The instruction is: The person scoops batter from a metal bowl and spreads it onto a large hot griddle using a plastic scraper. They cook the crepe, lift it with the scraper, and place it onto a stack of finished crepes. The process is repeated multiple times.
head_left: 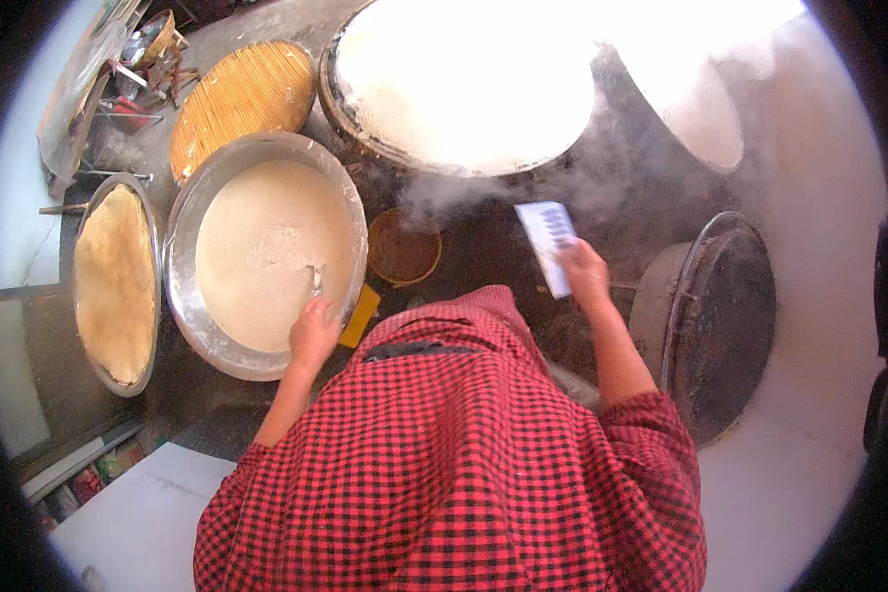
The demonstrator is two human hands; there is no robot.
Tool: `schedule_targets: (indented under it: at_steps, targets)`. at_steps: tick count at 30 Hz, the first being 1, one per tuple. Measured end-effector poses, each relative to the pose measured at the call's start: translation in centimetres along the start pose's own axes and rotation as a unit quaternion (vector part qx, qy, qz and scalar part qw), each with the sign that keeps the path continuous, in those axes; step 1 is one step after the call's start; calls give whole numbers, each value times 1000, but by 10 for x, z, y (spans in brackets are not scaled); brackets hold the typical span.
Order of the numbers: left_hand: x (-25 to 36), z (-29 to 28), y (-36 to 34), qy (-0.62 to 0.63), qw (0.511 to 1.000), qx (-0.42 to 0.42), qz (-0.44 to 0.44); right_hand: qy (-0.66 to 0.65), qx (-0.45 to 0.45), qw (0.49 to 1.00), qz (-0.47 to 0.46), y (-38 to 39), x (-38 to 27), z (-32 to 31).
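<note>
My left hand [315, 332] is closed round the handle of a ladle [316, 281] whose bowl is sunk out of sight in pale batter [276, 242]. That batter fills much of a wide metal basin [189, 286] on my left. Out to the right, my right hand [586, 274] grips a flat white scraper [539, 237], held up apart from everything else. Ahead of me lies a large round griddle [340, 118], its surface bright white and partly veiled by steam.
A metal pan [155, 286] of browned flatbreads [116, 286] stands at far left. Behind the basin leans a round slatted mat [247, 94]. A small round container [405, 247] sits below the griddle. At right is a large drum-like vessel [725, 326] with a dark top.
</note>
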State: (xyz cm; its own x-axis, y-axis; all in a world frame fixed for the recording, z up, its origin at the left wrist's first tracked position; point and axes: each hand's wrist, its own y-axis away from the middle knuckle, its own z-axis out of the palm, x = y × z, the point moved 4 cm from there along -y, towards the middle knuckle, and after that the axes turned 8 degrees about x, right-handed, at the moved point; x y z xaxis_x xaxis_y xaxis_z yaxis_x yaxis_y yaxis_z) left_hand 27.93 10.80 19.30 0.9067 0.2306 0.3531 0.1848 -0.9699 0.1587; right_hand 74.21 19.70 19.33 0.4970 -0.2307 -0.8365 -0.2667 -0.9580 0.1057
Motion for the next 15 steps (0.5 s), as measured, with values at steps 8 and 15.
schedule_targets:
  at_steps: [8,15]
  targets:
    - [54,52,-13,75,995,-35,48,-91,96,941,312,134,162,-221]
    - [74,63,-46,86,994,-36,62,85,117,873,466,294,219,-352]
